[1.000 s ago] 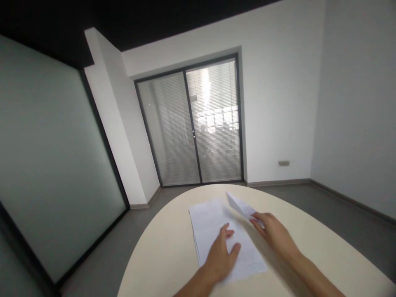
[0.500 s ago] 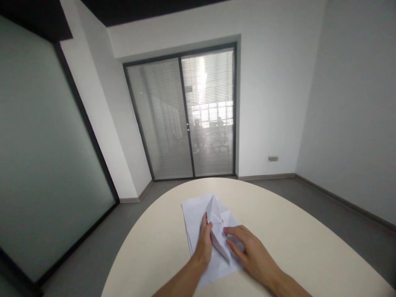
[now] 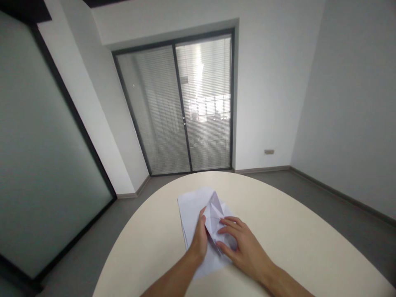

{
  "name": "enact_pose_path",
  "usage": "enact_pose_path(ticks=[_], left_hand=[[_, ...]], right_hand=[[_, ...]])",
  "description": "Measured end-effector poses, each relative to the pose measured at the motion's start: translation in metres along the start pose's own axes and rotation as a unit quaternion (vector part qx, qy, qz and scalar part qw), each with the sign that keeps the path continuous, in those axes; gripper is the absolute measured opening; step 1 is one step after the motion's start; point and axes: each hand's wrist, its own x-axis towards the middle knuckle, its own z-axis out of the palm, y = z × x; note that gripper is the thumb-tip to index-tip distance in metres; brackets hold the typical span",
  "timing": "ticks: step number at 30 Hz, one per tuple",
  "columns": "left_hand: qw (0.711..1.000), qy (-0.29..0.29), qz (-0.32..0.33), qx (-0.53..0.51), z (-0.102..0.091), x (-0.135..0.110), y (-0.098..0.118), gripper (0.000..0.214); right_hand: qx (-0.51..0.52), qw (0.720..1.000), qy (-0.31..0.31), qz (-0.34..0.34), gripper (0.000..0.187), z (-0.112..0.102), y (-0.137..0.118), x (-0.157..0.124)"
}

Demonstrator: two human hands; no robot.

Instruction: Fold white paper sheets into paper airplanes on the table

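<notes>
A white sheet of folded paper (image 3: 213,214) with a pointed top stands partly raised above a small stack of white paper sheets (image 3: 188,206). My left hand (image 3: 199,237) grips the folded paper along its left edge, thumb on the near face and fingers behind. On the right side, my right hand (image 3: 239,243) has its fingers apart and bent, with the fingertips touching the paper's front face. Its thumb rests lower, near the paper's bottom fold. Part of the folded paper's right side is hidden behind my right hand.
The stack lies on a round, cream-coloured table (image 3: 148,235). Beyond the table's far edge are a grey floor (image 3: 278,183) and a glass door with blinds (image 3: 154,123). A frosted glass panel (image 3: 46,156) stands at the left.
My right hand has shifted up and left over the folded paper, its fingers now reaching further onto the front face. The view has tilted slightly down. My left hand keeps its hold.
</notes>
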Motion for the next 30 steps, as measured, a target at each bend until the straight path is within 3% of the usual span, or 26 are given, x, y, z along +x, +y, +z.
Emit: enact_pose_path(ticks=[5,12,18,24,27,30], left_hand=[[0.997,-0.002,0.027,0.071,-0.013,0.001,-0.009,0.065],[0.984,-0.029,0.063,0.164,-0.024,0.002,-0.019,0.068],[0.98,-0.057,0.082,0.174,-0.027,0.002,-0.021,0.064],[0.978,-0.019,0.068,0.198,-0.022,0.001,-0.011,0.062],[0.981,0.027,0.038,0.188,-0.015,0.001,0.0,0.067],[0.99,0.033,0.026,0.132,-0.009,0.004,0.005,0.073]], right_hand=[[-0.01,1.0,-0.02,0.006,0.018,0.005,-0.006,-0.002],[-0.007,1.0,-0.026,0.004,0.024,0.005,-0.002,-0.002],[0.029,1.0,-0.013,0.0,0.023,0.006,-0.002,-0.003],[0.104,0.995,0.007,0.002,0.028,0.008,0.003,-0.003],[0.163,0.985,0.049,0.029,0.029,0.01,0.005,-0.002],[0.218,0.97,0.093,0.058,0.031,0.009,0.003,-0.002]])
